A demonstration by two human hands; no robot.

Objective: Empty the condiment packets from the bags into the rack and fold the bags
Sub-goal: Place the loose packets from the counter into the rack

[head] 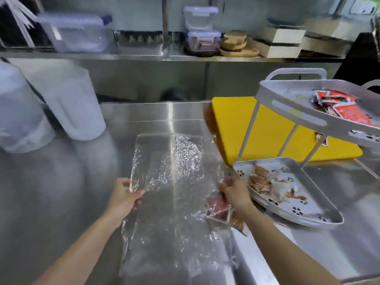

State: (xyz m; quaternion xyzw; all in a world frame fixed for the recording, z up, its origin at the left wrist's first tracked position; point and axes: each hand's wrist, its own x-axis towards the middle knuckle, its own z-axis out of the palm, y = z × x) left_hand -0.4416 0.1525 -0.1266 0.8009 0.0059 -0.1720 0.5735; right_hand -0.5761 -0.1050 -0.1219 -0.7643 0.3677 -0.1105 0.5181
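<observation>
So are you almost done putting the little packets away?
Partly. Red packets already lie in the top tray of the rack, brown ones in the bottom tray. The left hand and right hand each seem to grip an edge of a clear bag spread on the counter, not folded yet. A few packets beside the right hand still look bagged and need emptying.

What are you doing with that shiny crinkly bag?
A person holds a clear plastic bag flat on the steel counter: the left hand pinches its left edge, the right hand grips its right edge. The rack beside it has red packets on the upper tray and brown packets on the lower one. A few more packets lie by the right hand.
</observation>
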